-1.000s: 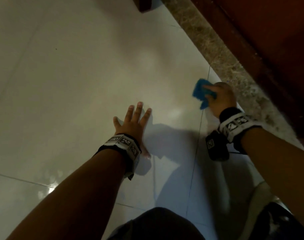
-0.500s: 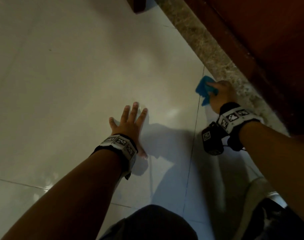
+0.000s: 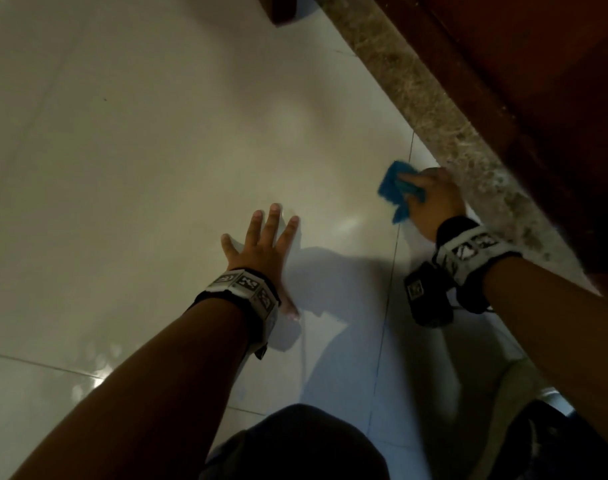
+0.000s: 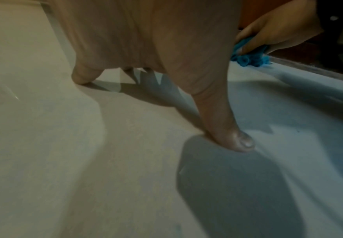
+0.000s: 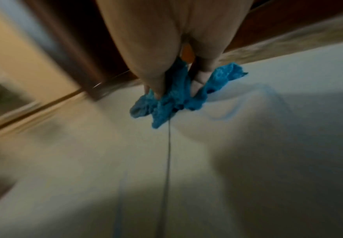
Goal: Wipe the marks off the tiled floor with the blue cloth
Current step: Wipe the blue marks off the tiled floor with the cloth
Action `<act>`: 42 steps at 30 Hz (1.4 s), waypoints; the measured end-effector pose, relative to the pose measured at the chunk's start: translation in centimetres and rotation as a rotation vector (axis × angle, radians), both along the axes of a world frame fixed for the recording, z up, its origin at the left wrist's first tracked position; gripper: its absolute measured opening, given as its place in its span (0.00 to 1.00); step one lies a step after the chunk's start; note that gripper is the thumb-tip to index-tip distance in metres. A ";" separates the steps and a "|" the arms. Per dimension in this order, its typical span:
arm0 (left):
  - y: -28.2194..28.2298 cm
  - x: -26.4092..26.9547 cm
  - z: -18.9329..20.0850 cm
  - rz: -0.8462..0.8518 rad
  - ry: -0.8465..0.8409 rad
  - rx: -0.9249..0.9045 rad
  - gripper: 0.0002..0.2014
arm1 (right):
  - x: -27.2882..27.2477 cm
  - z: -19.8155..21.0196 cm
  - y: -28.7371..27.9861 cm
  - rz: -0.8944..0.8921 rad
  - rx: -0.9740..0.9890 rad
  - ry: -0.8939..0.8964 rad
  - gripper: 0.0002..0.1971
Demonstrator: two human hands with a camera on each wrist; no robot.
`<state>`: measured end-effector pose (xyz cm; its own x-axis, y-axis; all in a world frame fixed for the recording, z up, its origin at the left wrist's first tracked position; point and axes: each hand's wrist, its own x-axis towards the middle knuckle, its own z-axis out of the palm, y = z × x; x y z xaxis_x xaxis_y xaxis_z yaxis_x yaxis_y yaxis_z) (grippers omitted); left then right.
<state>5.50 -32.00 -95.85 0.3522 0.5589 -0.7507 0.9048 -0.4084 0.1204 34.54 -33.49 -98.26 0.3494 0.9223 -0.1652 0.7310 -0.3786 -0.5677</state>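
The blue cloth is bunched on the pale tiled floor beside a grout line, close to the stone strip at the right. My right hand grips it and presses it down; in the right wrist view the fingers curl into the blue cloth, with faint blue curved marks on the tile just right of it. My left hand lies flat on the floor with fingers spread, left of the cloth. In the left wrist view the thumb presses the tile, and the cloth shows beyond.
A speckled stone strip runs diagonally along the right, under dark red-brown wood. A dark furniture leg stands at the top. My knee fills the bottom edge. Grout lines cross the glossy tiles.
My right hand with the cloth has shifted a short way back and forth near the stone strip. The left hand has stayed planted on the floor.
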 end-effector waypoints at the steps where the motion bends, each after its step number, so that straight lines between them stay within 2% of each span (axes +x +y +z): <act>1: 0.0 0.0 -0.1 0.000 -0.001 0.001 0.77 | -1.2 0.3 -0.6 0.121 -0.025 -0.054 0.17; 2: 0.0 0.0 -0.1 -0.002 -0.002 0.001 0.77 | -1.0 0.0 -1.2 0.229 -0.019 -0.087 0.18; 3: 0.0 0.0 -0.1 -0.002 -0.005 0.002 0.77 | -0.3 0.0 -1.4 0.251 0.027 -0.084 0.19; 4: 0.0 -0.1 -0.2 -0.001 -0.008 0.002 0.77 | 0.6 0.4 -1.1 0.211 0.060 -0.143 0.19; 5: 0.0 -0.1 -0.2 0.000 -0.010 0.001 0.77 | 1.9 0.5 -0.5 0.080 0.042 -0.167 0.19; 7: 0.0 -0.1 -0.1 0.000 -0.011 0.005 0.78 | 3.3 1.1 0.0 -0.127 -0.041 -0.136 0.20; 8: 0.0 -0.1 -0.1 0.001 -0.010 0.004 0.78 | 2.7 1.2 -0.1 -0.145 -0.078 -0.147 0.20; 10: 0.0 -0.1 0.1 0.006 -0.011 0.000 0.78 | -0.5 1.1 -0.9 -0.046 -0.058 -0.149 0.19; 13: -0.1 0.0 0.1 0.008 -0.014 0.005 0.78 | -4.7 0.4 -2.7 0.241 0.016 0.027 0.18; 15: -0.1 0.0 0.0 0.000 -0.008 0.011 0.78 | -4.2 0.6 -2.6 0.378 0.025 -0.039 0.17; 16: -0.1 0.0 0.0 -0.004 -0.005 0.013 0.78 | -3.1 0.6 -2.2 0.392 0.004 -0.087 0.17; 18: -0.1 0.0 0.1 -0.003 -0.008 0.010 0.78 | -0.7 1.2 -1.2 0.240 -0.005 -0.133 0.13; 19: -0.1 -0.1 0.0 -0.002 -0.013 0.010 0.78 | 0.4 1.6 -0.9 0.164 0.052 -0.156 0.08; 21: 0.0 -0.1 0.0 0.004 -0.021 0.006 0.77 | 0.7 2.1 -0.7 -0.042 0.078 -0.102 0.02; 22: 0.0 -0.1 0.1 0.007 -0.024 0.003 0.77 | 0.2 2.0 -0.9 -0.069 0.063 -0.133 0.05; 23: -0.1 -0.1 0.2 0.009 -0.025 0.000 0.77 | -1.2 1.7 -1.3 -0.043 -0.007 -0.095 0.11; 25: -0.2 -0.1 0.2 0.012 -0.028 0.002 0.77 | -3.9 0.8 -2.8 0.138 -0.047 -0.124 0.17; 27: -0.1 -0.1 0.0 0.011 -0.025 0.007 0.77 | -5.9 0.4 -4.5 0.311 -0.007 0.005 0.18; 29: 0.0 -0.1 0.0 0.005 -0.022 0.011 0.77 | -5.0 0.4 -4.5 0.398 0.018 0.013 0.18; 30: 0.0 -0.1 0.0 0.005 -0.021 0.010 0.77 | -3.6 0.4 -3.8 0.352 0.023 -0.026 0.17; 33: 0.0 -0.1 0.0 0.004 -0.017 0.004 0.78 | 1.0 0.2 -1.3 -0.015 -0.002 -0.105 0.15; 35: 0.1 -0.1 0.1 0.007 -0.015 0.001 0.78 | 0.5 0.2 -1.2 -0.101 -0.043 -0.136 0.16; 37: 0.0 -0.1 0.2 0.008 -0.015 0.004 0.78 | -2.8 0.4 -2.4 0.005 -0.047 -0.069 0.18; 40: -0.1 0.1 0.3 -0.002 0.002 0.004 0.77 | -7.7 0.4 -5.4 0.380 0.012 0.036 0.17; 42: 0.0 0.1 0.6 -0.010 0.012 0.008 0.77 | -7.7 0.5 -5.8 0.558 0.033 0.030 0.18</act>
